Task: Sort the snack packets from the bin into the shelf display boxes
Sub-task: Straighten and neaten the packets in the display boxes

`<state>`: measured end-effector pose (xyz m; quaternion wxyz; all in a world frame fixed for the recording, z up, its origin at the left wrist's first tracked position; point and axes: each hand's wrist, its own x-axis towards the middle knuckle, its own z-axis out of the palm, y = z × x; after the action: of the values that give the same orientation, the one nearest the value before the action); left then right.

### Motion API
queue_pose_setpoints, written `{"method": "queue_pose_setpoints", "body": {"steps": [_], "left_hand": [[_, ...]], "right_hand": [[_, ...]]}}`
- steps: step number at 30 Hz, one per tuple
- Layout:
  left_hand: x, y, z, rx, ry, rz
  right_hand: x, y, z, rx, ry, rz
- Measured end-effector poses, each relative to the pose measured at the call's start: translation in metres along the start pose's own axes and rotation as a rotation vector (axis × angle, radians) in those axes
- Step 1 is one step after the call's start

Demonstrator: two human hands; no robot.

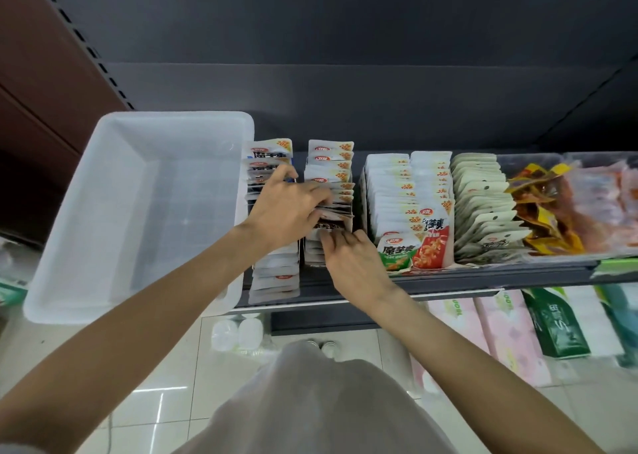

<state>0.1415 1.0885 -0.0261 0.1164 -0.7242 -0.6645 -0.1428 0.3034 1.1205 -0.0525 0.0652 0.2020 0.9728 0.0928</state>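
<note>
bin [86, 246]: translucent white plastic, smooth | snack packets [329, 163]: glossy printed film | shelf [483, 276]: dark matt painted metal | floor [165, 367]: glossy pale tile, reflective | tissue packs [504, 333]: soft plastic wrap | side panel [41, 74]: brown wood-look, matt

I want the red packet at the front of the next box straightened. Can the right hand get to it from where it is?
Probably yes. The right hand rests beside the red packet, which stands at the open shelf front with nothing over it.
</note>
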Motion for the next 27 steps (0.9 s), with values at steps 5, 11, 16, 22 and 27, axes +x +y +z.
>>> {"method": "queue_pose_setpoints", "body": {"steps": [5, 11, 16, 22, 27], "left_hand": [[0.0, -0.006, -0.005, -0.03, 0.013, 0.095], [0.002, -0.007, -0.004, -0.075, -0.067, 0.13], [0.002, -0.006, -0.009, -0.134, -0.101, 0.097], [-0.01, 0.006, -0.009, -0.2, -0.242, 0.22], [-0.021, 0.009, -0.01, -0.109, -0.3, 0.191]], "right_hand": [[0.001, 0.011, -0.005, 0.03, -0.043, -0.038], [0.004, 0.024, -0.029, 0.141, -0.072, -0.084], [0.001, 0.043, -0.055, 0.211, -0.082, -0.177], [-0.005, 0.055, -0.056, 0.324, -0.145, -0.194], [-0.011, 0.055, -0.043, 0.367, -0.084, -0.093]]}}
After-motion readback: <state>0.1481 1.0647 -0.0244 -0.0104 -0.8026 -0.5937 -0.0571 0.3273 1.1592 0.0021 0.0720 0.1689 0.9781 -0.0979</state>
